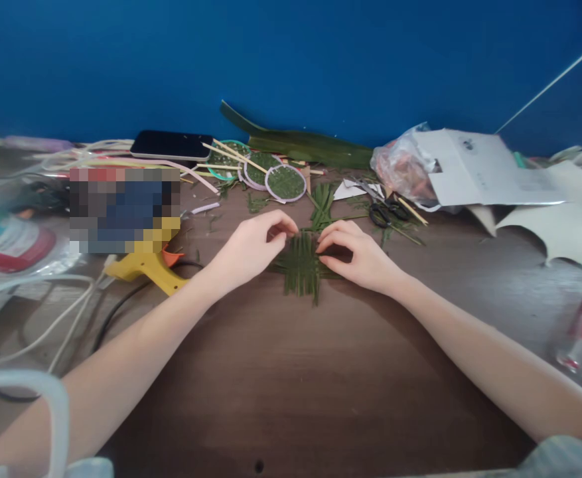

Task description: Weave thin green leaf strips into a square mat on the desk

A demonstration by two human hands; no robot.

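A small mat of woven green leaf strips [301,265] lies flat on the table, its loose ends spreading toward me and out to the sides. My left hand [255,247] is at the mat's upper left edge, thumb and fingers curled together on the strips. From the other side, my right hand [358,255] pinches strips at the right edge with its thumb and fingertips. The exact strips between the fingers are partly hidden. Just beyond the mat, a bundle of loose leaf strips [322,204] points away from me.
Behind are round hoops filled with green bits [285,182], thin wooden sticks [228,151], a long leaf [310,149], a phone [171,145] and black-handled scissors [389,211]. A yellow tool [146,265] and cables [79,312] lie left; a white box [484,169] stands right on the brown table [300,385].
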